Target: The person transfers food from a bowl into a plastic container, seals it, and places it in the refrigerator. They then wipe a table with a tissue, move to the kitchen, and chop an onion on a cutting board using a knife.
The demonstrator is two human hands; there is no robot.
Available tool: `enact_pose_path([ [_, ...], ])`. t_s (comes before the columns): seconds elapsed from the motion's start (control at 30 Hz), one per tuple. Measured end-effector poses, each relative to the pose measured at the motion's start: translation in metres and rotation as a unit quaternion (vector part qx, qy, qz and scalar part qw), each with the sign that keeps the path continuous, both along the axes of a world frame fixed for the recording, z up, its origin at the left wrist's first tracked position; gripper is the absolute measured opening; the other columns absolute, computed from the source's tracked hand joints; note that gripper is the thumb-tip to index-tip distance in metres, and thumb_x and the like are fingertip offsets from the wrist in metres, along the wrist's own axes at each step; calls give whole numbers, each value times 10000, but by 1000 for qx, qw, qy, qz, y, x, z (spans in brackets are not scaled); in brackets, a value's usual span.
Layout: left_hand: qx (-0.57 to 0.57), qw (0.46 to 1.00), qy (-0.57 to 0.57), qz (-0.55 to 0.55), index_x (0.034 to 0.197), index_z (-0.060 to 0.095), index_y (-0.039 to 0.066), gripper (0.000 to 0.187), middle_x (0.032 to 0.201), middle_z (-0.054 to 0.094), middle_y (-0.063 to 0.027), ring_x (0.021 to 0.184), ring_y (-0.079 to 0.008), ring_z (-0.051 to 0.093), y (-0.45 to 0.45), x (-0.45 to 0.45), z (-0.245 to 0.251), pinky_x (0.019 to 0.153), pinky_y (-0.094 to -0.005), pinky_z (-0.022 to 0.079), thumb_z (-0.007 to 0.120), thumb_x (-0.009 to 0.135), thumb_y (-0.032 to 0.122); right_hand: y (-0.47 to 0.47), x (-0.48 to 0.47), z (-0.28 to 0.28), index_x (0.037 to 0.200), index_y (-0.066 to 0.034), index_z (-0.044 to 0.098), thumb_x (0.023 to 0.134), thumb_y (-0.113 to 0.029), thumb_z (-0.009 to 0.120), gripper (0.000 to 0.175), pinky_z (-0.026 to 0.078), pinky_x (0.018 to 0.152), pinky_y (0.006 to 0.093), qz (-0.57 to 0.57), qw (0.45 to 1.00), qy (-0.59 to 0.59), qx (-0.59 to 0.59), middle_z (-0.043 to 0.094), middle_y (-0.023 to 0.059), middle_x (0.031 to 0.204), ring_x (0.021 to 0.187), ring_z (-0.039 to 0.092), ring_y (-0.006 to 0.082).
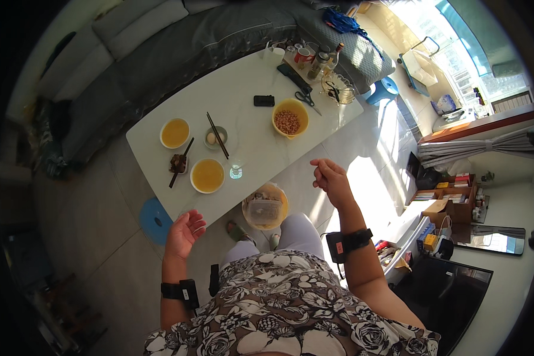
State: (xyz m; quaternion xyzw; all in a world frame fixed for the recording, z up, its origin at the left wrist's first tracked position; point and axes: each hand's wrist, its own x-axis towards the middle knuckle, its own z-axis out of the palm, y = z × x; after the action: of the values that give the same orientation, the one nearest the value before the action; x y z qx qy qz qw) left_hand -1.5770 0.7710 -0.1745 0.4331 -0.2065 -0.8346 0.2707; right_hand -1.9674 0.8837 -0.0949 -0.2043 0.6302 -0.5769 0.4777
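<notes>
My left hand (pixel 187 232) is raised beside the near left corner of the white table (pixel 244 124), palm up, fingers loosely curled, holding nothing. To the right of the table's front edge hangs my right hand (pixel 330 178), fingers bent, with nothing visible in it. Nearest my left hand stand a bowl of yellow liquid (pixel 208 176) and a small dish of dark food (pixel 178 163) with chopsticks across it. Behind them are a second yellow-filled bowl (pixel 175 133) and a small bowl with eggs (pixel 216 137), chopsticks on its rim. A yellow bowl of reddish nuts or beans (pixel 289 120) stands farther right.
A lined bin (pixel 265 209) with a plastic container in it stands by my legs. A blue stool (pixel 153 221) is partly under the table's left end. Scissors (pixel 308 100), a black case (pixel 264 101), jars and a bottle (pixel 333 58) occupy the far right. A grey sofa lies behind.
</notes>
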Motion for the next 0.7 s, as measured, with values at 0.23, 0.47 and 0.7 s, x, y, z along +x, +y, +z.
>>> enact_pose_path([
  [0.23, 0, 999, 12, -36, 1080, 560, 21, 278, 976, 634, -104, 880, -230, 621, -60, -100, 5, 776, -356, 501, 510, 906, 232, -99, -123, -5, 1142, -41, 561, 935, -182, 482, 263, 436, 538, 197, -5, 998, 54, -24, 563, 4, 766, 528, 435, 37],
  [0.47, 13, 985, -142, 98, 1106, 543, 13, 282, 970, 626, -103, 878, -224, 619, -96, -183, -30, 750, -343, 504, 492, 920, 219, -329, -281, -122, 1183, -17, 530, 911, -175, 511, 315, 472, 552, 230, 104, 991, 83, -7, 612, 50, 871, 584, 502, 71],
  [0.7, 105, 964, -207, 129, 1104, 537, 10, 281, 949, 622, -109, 870, -244, 621, -105, -256, -57, 741, -356, 509, 492, 919, 216, -463, -375, -234, 1199, -76, 533, 817, -216, 598, 411, 497, 687, 352, 182, 908, 369, 79, 609, 124, 941, 783, 599, 239],
])
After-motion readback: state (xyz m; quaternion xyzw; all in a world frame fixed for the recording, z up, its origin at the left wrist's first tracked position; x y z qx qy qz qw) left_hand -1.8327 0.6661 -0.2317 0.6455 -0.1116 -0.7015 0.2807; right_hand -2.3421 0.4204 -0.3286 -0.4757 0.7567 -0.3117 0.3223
